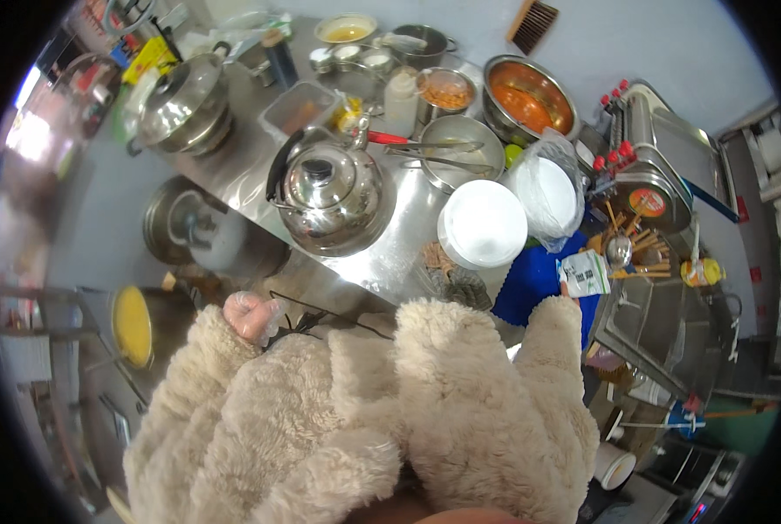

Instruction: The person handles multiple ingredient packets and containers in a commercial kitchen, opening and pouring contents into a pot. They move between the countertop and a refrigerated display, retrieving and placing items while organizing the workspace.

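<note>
Well, at your far left a tall pot with yellow contents stands off the counter, below a lidded pot, whose lid probably keeps the contents covered. Next comes your left hand, in a thin clear glove before your coat, fingers curled in on themselves; no object shows in it. The glove presumably keeps it clean. The kettle sits near the front edge of the steel worktop, its black handle to the left, perhaps for easy lifting. Past it, tongs lie across a steel pan, their red grip resting beyond the rim, likely to stay clean. A white tub stands just in front, beside a plastic-wrapped white stack. Only a little of your right hand shows beyond the sleeve; it seems to be pinching the lower left edge of the white-and-green packet, held upright, perhaps to show its face. Farther right, wooden-handled utensils stand bunched together.
</note>
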`<state>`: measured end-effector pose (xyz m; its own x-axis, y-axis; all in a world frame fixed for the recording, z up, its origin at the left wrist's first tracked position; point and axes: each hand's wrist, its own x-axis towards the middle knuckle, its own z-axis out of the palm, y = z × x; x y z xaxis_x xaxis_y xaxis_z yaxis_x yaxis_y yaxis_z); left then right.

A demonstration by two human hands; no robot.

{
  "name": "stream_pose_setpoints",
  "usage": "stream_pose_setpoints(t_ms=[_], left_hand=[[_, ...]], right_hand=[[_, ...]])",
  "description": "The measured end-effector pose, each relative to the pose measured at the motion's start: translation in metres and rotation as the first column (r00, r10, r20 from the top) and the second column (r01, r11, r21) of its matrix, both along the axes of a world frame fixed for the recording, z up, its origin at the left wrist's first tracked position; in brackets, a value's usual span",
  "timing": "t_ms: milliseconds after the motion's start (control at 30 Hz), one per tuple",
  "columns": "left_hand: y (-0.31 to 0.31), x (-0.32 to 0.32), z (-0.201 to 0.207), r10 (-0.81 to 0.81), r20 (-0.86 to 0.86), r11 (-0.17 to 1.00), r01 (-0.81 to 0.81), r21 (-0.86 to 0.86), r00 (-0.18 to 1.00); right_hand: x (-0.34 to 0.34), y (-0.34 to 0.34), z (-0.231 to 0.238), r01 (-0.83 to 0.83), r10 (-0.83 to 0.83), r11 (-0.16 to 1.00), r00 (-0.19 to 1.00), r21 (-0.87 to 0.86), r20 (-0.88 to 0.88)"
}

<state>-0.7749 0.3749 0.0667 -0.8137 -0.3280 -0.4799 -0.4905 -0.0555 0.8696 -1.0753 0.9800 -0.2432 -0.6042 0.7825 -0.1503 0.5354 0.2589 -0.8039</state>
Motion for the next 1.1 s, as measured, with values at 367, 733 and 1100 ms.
stream_pose_setpoints(t_ms=[367, 733, 1100], left_hand=[[-0.017, 0.032, -0.011, 0.11, 0.014, 0.993, -0.11, 0.029, 0.994], [-0.114, 0.041, -0.019, -0.01, -0.124, 1.0, 0.013, 0.025, 0.992], [-0.28, 0.097, -0.033, -0.03, -0.201, 0.999, 0.023, -0.037, 0.979]], right_hand=[[0.04, 0.008, 0.003, 0.142, -0.184, 0.967, 0.964, -0.214, -0.191], [0.156, -0.092, 0.148, -0.009, -0.319, 0.905, 0.648, -0.426, -0.692], [0.155, -0.34, 0.288, -0.463, -0.066, 0.841, 0.427, -0.28, -0.902]])
